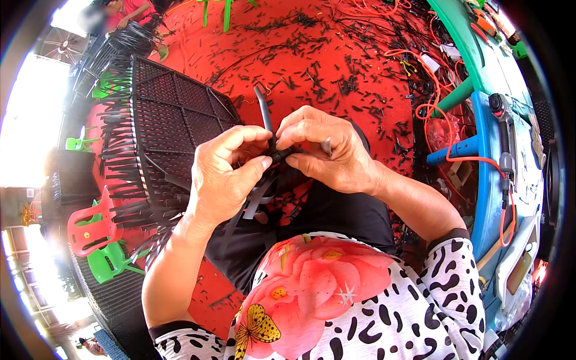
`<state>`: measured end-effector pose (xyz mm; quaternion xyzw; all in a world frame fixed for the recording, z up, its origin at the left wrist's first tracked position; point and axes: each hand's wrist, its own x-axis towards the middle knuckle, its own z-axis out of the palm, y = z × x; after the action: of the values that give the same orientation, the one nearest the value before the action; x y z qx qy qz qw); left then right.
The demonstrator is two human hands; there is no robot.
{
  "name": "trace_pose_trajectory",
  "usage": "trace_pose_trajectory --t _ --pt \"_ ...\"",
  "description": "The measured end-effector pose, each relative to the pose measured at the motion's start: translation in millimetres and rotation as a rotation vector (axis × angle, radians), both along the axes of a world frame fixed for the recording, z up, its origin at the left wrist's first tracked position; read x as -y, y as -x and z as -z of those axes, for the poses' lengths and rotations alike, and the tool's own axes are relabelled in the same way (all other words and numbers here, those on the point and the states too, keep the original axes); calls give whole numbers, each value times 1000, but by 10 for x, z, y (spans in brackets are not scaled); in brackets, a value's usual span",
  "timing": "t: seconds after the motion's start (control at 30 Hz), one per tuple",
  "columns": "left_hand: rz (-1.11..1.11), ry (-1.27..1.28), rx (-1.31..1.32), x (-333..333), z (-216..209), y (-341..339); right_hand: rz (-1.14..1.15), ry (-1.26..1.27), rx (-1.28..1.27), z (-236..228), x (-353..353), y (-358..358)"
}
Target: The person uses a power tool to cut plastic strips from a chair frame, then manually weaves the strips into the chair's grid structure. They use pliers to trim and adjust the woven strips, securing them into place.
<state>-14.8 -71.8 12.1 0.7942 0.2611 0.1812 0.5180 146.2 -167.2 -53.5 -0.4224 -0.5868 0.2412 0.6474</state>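
Over my lap, the fingertips of my left hand and my right hand meet, both closed in a pinch. Between them is a small dark crossing of black flat strips, one end standing up beyond my fingers. Other strip ends hang below my left hand; how they interlock is mostly hidden by the fingers. A ring-like grey band shows on a right finger. Just left of my hands leans a large black woven panel, its left edge fringed with loose strip ends.
Black scraps litter the red floor. At right, a blue table carries a black-grey tool with an orange hose. Red and green plastic chairs stand at left. Another person handles black strips at upper left.
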Motion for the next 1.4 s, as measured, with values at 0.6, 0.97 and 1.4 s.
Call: trace_pose_trajectory --t 0.6,0.97,1.4 --pt "7 79 60 6 83 -98 -89 234 -388 32 233 -9" --pt "-43 297 111 -7 41 -82 278 -18 99 -61 269 89" --pt "-101 -292 220 276 -183 94 163 -61 183 -137 272 131"
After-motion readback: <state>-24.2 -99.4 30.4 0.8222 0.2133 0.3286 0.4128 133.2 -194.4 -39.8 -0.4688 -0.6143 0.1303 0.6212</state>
